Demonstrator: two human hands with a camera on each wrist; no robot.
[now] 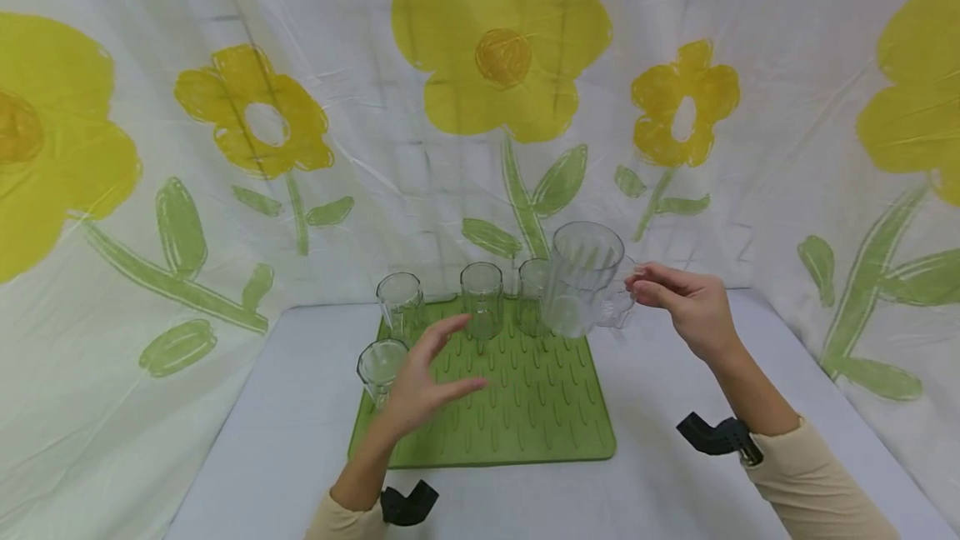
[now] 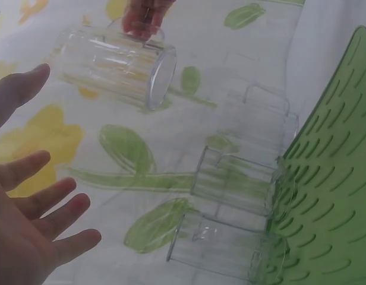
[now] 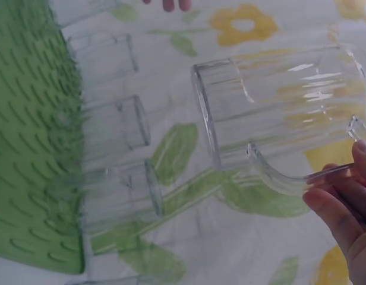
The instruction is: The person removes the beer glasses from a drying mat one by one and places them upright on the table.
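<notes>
My right hand [image 1: 686,307] pinches the handle of a clear glass mug [image 1: 581,273] and holds it upright above the back right of the green mat [image 1: 540,432]. In the right wrist view the mug's handle [image 3: 278,178] runs between thumb and fingers. My left hand [image 1: 427,377] hovers over the mat's left part, thumb and fingers spread apart with nothing between them. Behind it stand a clear glass [image 1: 482,302] at the back middle and another glass [image 1: 531,298], partly overlapped by the held mug. At the left are a back glass [image 1: 400,302] and a front glass [image 1: 381,369], partly hidden by the left hand.
The ridged mat lies on a white table [image 1: 277,415]. A white curtain [image 1: 360,32] with yellow flowers hangs behind the table and along its sides. Each wrist wears a black camera mount [image 1: 712,433].
</notes>
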